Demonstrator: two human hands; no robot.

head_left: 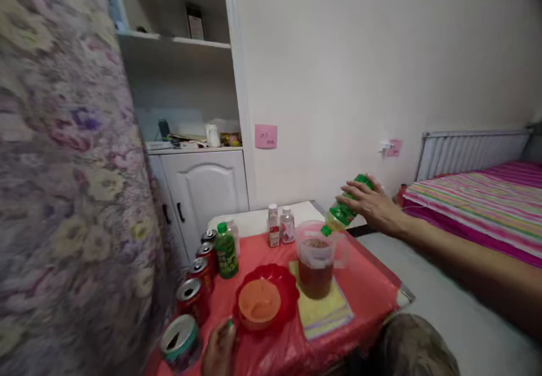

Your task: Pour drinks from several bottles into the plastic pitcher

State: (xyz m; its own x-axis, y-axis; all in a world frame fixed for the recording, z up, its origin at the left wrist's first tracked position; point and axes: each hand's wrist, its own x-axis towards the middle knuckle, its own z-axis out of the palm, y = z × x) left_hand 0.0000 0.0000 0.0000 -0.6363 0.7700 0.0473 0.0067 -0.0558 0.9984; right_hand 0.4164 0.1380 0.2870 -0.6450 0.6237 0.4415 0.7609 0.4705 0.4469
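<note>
My right hand [372, 204] is wrapped round a green-labelled drink bottle [344, 212], tipped neck-down to the left. The bottle's mouth is over the rim of a clear plastic pitcher [317, 263], which holds brown liquid with some froth on top. Under the pitcher lies a folded yellow cloth [326, 314]. My left hand [220, 348] is low at the table's front, closed, with a small green bottle cap [230, 324] at its fingertips. Just beyond it, an orange bowl [259, 302] sits in a red scalloped dish [285, 285].
Several opened drink cans [188, 297] line the left edge of the red-covered table [368, 274]. Near them stands a capped green bottle [227, 252]. Two small clear bottles [287, 226] are at the back. A floral curtain [71, 195] hangs left; a bed [478, 195] is right.
</note>
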